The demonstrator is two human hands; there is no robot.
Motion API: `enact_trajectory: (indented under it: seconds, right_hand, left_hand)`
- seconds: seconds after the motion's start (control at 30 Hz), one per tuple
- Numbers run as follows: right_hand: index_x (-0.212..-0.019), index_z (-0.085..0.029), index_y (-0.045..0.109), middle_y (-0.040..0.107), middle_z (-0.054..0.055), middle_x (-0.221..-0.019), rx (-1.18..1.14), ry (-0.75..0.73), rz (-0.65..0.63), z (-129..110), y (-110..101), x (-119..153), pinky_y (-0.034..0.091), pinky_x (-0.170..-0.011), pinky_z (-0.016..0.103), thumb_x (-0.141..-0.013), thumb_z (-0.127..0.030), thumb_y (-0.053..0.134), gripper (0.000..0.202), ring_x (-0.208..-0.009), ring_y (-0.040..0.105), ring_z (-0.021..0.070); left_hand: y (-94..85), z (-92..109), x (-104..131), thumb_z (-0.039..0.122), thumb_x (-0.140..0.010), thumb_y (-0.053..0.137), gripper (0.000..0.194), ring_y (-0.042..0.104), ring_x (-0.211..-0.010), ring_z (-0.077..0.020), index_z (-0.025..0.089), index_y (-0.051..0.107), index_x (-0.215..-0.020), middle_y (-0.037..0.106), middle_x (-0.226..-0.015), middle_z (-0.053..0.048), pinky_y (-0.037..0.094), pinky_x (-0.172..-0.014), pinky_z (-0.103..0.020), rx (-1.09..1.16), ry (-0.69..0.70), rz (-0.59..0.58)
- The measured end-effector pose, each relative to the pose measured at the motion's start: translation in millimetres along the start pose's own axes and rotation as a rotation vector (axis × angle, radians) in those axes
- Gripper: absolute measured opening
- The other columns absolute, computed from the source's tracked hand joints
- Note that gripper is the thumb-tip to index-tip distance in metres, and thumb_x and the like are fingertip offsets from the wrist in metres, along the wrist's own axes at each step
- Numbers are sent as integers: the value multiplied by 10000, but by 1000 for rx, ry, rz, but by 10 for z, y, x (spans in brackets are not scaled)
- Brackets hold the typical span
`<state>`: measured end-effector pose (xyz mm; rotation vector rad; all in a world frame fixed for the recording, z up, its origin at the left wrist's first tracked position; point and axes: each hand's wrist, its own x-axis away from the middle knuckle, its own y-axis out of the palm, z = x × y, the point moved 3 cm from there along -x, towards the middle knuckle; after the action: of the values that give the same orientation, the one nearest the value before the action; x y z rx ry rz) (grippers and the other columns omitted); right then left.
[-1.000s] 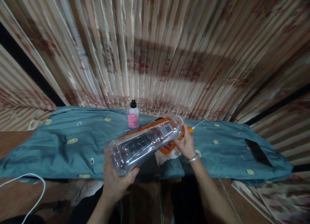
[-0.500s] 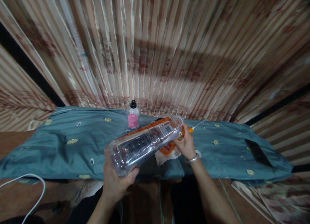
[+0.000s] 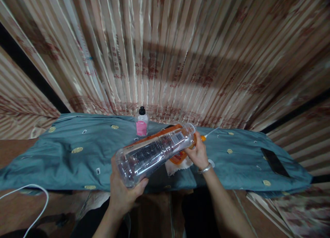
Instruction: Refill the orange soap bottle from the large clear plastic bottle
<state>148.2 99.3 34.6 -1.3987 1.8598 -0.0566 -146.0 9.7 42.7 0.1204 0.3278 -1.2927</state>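
Note:
My left hand (image 3: 123,193) is wrapped round the base of a large clear plastic bottle (image 3: 152,150) with a barcode label. The bottle is tilted, its open mouth up and to the right. Beneath it, partly hidden, is an orange bottle (image 3: 178,158). My right hand (image 3: 198,153), with a bracelet at the wrist, is closed round the neck end of the orange bottle, close to the clear bottle's mouth. Whether it also touches the clear bottle, I cannot tell. Past my right fingers shows an orange cap with a thin white tube (image 3: 211,132).
A small clear bottle (image 3: 141,123) with a pink label and black cap stands at the back. White tissue (image 3: 177,167) lies under the orange bottle. A black phone (image 3: 275,162) rests at the right of the teal cloth (image 3: 85,138). A white cable (image 3: 43,193) curves at lower left.

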Motion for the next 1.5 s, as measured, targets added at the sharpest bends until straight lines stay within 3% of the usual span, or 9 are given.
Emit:
enact_trajectory:
  seconds: [0.17,0.37,0.8,1.1,1.27,1.5]
  right_hand:
    - [-1296,-207,540,722,118,-1203,7,10,13,-3,-1,0,594,-949,465,-786,-466,771,617,-1043,725,295]
    - [-1324,-205,536,716,121,-1227,-4,1,3,-15,-5,0,582,-976,455,-802,-466,767,628,-1079,717,291]
    - [-1315,-196,547,722,122,-1214,-7,0,5,-30,-9,1,585,-973,462,-802,-455,769,616,-1070,721,296]
    - [-1320,-203,545,721,120,-1215,-10,7,2,-16,-12,2,582,-978,464,-794,-453,777,626,-1083,717,301]
    - [-1312,-209,545,724,116,-1212,-9,0,6,-12,-11,5,588,-967,459,-799,-449,768,609,-1074,721,297]
    - [-1326,-206,539,710,126,-1248,8,-7,3,0,-11,7,577,-986,469,-804,-448,759,616,-1108,709,303]
  left_hand:
    - [10,54,-3,561,-612,836,791,736,-860,-277,174,521,-1226,734,-985,-103,598,-784,-412,-5,-7,67]
    - [-28,-26,7,524,-669,828,788,729,-895,-273,166,493,-1286,727,-1030,-108,592,-808,-400,-28,3,1]
    - [11,54,-12,590,-618,831,864,734,-843,-274,118,508,-1265,739,-987,-130,597,-774,-396,-33,21,69]
    - [-3,31,-15,558,-658,827,858,743,-871,-273,107,481,-1301,744,-1020,-140,605,-789,-387,-46,37,9]
    - [15,74,-23,589,-632,825,827,740,-774,-257,117,514,-1236,749,-933,-117,607,-705,-370,-60,61,59]
    - [-13,28,-6,576,-680,802,782,741,-824,-258,153,498,-1263,756,-973,-112,604,-742,-379,-77,80,29]
